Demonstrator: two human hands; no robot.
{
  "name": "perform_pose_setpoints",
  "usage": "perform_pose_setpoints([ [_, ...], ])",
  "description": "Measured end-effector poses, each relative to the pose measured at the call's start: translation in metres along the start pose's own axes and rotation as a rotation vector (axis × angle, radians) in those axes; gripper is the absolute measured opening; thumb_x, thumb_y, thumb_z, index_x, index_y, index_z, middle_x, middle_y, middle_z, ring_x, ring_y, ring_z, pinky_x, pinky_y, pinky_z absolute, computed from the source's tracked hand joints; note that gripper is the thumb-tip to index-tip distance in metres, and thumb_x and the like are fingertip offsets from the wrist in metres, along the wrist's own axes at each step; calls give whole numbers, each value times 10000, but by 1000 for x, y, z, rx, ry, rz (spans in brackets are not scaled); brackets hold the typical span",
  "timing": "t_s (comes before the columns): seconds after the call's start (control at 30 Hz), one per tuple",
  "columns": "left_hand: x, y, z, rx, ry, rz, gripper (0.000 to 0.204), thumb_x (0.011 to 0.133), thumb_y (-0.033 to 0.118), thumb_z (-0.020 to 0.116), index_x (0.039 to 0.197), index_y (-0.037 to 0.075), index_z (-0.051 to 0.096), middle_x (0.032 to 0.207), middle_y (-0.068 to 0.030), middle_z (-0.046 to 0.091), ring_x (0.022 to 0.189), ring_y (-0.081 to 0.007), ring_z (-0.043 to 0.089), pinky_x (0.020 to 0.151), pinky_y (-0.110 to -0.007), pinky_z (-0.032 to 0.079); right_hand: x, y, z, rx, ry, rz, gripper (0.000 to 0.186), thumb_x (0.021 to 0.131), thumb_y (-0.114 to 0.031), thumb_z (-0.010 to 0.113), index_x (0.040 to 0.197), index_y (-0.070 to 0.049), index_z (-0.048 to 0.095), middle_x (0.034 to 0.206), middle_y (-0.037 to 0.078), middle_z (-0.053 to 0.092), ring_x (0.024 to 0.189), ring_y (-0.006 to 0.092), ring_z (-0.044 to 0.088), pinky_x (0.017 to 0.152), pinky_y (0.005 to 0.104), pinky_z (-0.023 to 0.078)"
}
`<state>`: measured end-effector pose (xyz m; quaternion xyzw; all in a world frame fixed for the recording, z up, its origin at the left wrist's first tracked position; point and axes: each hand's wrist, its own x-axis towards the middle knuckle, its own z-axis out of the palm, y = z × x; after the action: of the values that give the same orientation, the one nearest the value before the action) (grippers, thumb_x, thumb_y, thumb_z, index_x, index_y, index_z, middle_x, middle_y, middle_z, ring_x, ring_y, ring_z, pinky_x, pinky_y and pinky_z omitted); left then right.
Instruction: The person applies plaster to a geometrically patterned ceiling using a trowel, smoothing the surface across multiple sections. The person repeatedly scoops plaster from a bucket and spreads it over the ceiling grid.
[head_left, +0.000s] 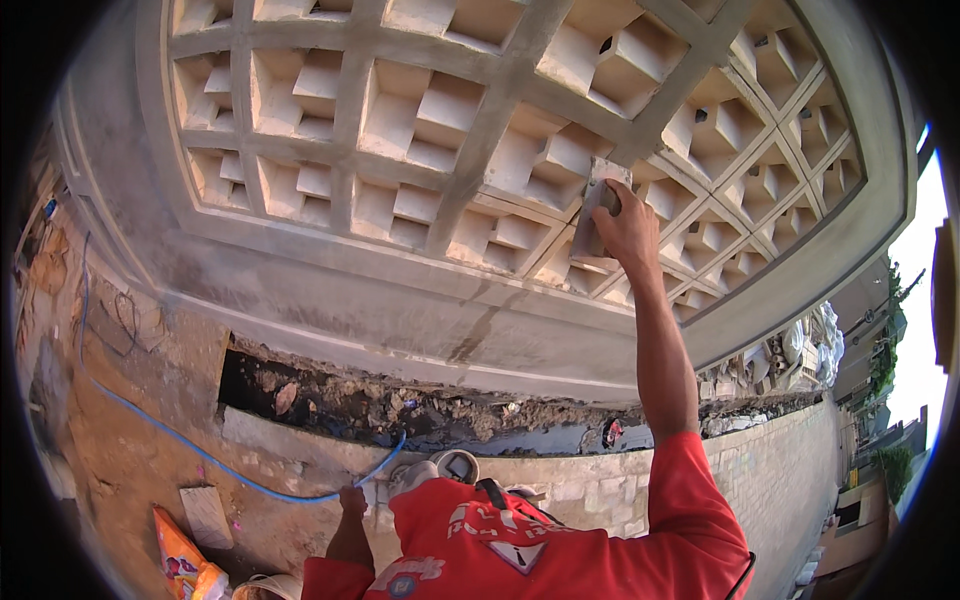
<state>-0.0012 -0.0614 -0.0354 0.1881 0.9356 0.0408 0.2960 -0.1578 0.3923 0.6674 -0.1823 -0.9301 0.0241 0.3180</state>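
My right hand (630, 232) is raised to the wall and grips a flat rectangular plastering trowel (590, 232). The trowel's blade lies against the ribs between the cream breeze blocks (440, 105). Grey mortar covers many of these ribs, and it looks darker and damp around the upper middle. Low at my left side, my left hand (352, 498) is closed around a blue hose (250, 483), whose short end bends up past the fist toward the ditch. The fingers of that hand are small and shaded.
Below the plastered wall base (380, 325) runs a ditch (330, 400) with dark water and rubble. A paved strip (740, 470) borders it. Near my feet are a bucket (457, 466), an orange bag (180, 560) and a flat slab (206, 517). White sacks (825, 345) lie at the right.
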Motion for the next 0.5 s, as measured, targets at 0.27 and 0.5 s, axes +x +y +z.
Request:
perform_pose_setpoints([
  [0.27, -12, 12, -25, 126, -34, 47, 417, 576, 402, 773, 870, 129, 659, 877, -75, 652, 872, -248, 619, 800, -355, 475, -18, 17, 40, -121, 27, -35, 469, 694, -205, 570, 1136, -51, 600, 868, 270, 625, 797, 399, 630, 705, 447, 510],
  [0.5, -4, 1, -31, 155, 0, 61, 358, 616, 368, 774, 874, 140, 677, 832, -57, 655, 847, -237, 610, 742, -360, 472, -39, 31, 58, -113, -135, 35, 485, 668, -188, 557, 1130, -50, 604, 913, 213, 639, 830, 369, 623, 741, 443, 484],
])
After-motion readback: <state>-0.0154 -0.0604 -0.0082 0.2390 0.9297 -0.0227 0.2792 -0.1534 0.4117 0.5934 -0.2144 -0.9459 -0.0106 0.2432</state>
